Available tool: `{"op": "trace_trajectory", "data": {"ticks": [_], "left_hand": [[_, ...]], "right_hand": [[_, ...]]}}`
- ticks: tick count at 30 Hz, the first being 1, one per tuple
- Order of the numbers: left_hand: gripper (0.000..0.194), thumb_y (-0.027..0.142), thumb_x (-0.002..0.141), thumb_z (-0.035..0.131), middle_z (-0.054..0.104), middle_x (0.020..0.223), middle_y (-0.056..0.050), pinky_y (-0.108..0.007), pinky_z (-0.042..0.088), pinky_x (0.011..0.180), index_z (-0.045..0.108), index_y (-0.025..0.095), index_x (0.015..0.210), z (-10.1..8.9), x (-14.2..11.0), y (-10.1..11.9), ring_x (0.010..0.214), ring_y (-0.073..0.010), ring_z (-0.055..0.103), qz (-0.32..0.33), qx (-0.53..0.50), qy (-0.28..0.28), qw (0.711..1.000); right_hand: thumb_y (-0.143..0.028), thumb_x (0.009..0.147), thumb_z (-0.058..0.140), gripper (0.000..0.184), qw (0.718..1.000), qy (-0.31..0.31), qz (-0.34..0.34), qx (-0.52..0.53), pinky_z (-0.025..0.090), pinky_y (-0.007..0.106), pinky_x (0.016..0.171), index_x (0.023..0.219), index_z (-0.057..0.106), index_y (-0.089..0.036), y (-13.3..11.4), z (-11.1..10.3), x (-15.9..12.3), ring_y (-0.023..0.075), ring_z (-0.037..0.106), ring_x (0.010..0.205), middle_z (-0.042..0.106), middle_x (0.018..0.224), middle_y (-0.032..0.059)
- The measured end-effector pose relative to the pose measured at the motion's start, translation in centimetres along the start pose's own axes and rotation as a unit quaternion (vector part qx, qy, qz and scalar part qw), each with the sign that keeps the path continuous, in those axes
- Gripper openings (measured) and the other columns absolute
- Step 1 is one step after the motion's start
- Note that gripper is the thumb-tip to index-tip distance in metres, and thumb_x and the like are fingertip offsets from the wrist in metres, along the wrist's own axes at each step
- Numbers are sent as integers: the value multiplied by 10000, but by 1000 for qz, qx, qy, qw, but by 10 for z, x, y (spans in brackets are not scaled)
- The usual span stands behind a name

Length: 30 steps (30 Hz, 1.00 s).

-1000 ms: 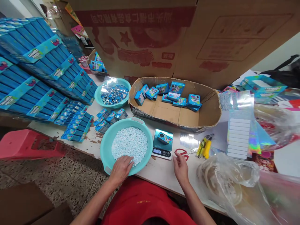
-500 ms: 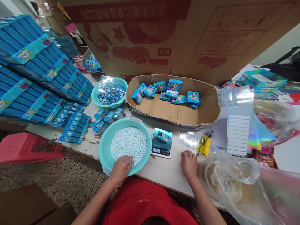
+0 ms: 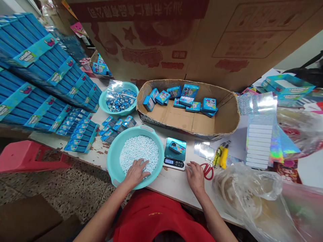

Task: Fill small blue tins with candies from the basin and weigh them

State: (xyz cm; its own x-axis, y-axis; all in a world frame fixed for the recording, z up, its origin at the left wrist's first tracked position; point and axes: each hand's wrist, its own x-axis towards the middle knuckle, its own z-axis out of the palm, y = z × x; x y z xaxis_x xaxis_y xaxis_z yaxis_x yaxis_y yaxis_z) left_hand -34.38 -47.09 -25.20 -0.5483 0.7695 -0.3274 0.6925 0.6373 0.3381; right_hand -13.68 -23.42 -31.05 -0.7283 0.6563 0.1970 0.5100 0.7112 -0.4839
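My left hand (image 3: 137, 172) rests on small white candies (image 3: 139, 151) heaped in a turquoise basin (image 3: 112, 151); its fingers are spread and nothing shows in its grip. Just right of a small digital scale (image 3: 175, 162), my right hand (image 3: 195, 175) is over the table with its fingers apart and nothing held. A small blue box (image 3: 176, 148) with a dark round opening lies on the scale's plate. Red-handled scissors (image 3: 208, 171) lie right of my right hand.
A cut-down cardboard tray (image 3: 171, 118) behind the scale holds several blue boxes. A second turquoise bowl (image 3: 131, 110) contains shiny blue and silver pieces. Packed display boxes (image 3: 27, 57) are stacked at left. Yellow cutters (image 3: 223, 158) and a plastic bag (image 3: 242, 191) are at right.
My right hand has moved left toward the scale, uncovering the red scissor handles. My left hand has shifted slightly further over the candies, and its fingers have spread.
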Motion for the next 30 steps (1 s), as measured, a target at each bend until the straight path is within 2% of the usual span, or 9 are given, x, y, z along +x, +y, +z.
{"op": "trace_trajectory", "data": {"ticks": [8, 11, 13, 15, 18, 20, 23, 26, 30], "left_hand": [[191, 230, 812, 515, 587, 961, -69, -319, 406, 773, 606, 215, 979, 3, -2, -1, 929, -246, 540, -23, -42, -98, 994], [146, 167, 771, 511, 593, 868, -54, -291, 392, 739, 618, 201, 864, 2, -3, -8, 850, -215, 557, -41, -119, -83, 989], [89, 172, 735, 541, 594, 782, -27, -267, 389, 705, 611, 200, 783, -2, -2, -12, 779, -188, 553, -67, -225, -51, 971], [53, 237, 697, 598, 562, 664, 6, -233, 378, 607, 589, 192, 724, -7, -2, -14, 645, -150, 523, -125, -375, -31, 918], [229, 341, 630, 680, 497, 579, 45, -177, 271, 432, 551, 183, 734, -17, -2, -16, 479, -89, 436, -219, -606, -21, 765], [276, 357, 617, 693, 507, 601, 43, -158, 206, 376, 527, 182, 753, -23, -2, -16, 447, -70, 418, -224, -719, 3, 658], [246, 348, 655, 658, 528, 619, 26, -149, 205, 340, 495, 172, 706, -25, 0, -15, 414, -55, 397, -204, -813, 38, 544], [280, 342, 722, 630, 469, 539, 38, -144, 219, 322, 433, 170, 623, -23, 5, -11, 377, -47, 361, -242, -845, 48, 475], [422, 384, 778, 625, 390, 486, 55, -135, 212, 308, 336, 174, 552, -21, 7, -5, 359, -36, 335, -274, -862, 50, 424]], "right_hand": [[-442, 882, 410, 353, 997, -26, 43, 62, 434, 426, 815, 899, 646, -180, 4, -5, -5, 263, 537, 908, 616, 983, 125], [-454, 884, 411, 359, 995, -26, 45, 81, 439, 417, 815, 890, 642, -180, 4, -6, -11, 258, 547, 910, 622, 966, 121], [-459, 885, 411, 359, 995, -25, 48, 88, 442, 411, 813, 880, 640, -183, 3, -7, -14, 254, 551, 908, 624, 960, 117], [-467, 885, 411, 362, 994, -22, 51, 92, 446, 410, 810, 871, 638, -185, 2, -8, -17, 252, 553, 905, 625, 957, 115], [-469, 879, 418, 359, 993, -19, 55, 103, 451, 413, 816, 867, 637, -186, 1, -9, -20, 252, 556, 909, 624, 953, 114], [-462, 874, 426, 345, 992, -22, 62, 111, 455, 418, 825, 870, 636, -188, 0, -10, -20, 251, 557, 915, 622, 958, 115], [-457, 865, 434, 333, 990, -25, 68, 121, 459, 428, 831, 869, 634, -192, 0, -12, -19, 255, 562, 923, 622, 963, 116], [-462, 858, 439, 331, 989, -27, 69, 127, 467, 431, 820, 862, 633, -194, 0, -12, -19, 258, 571, 913, 627, 950, 115], [-460, 860, 439, 325, 988, -34, 70, 133, 472, 421, 809, 860, 630, -196, 0, -11, -20, 255, 578, 897, 630, 932, 115]]}}
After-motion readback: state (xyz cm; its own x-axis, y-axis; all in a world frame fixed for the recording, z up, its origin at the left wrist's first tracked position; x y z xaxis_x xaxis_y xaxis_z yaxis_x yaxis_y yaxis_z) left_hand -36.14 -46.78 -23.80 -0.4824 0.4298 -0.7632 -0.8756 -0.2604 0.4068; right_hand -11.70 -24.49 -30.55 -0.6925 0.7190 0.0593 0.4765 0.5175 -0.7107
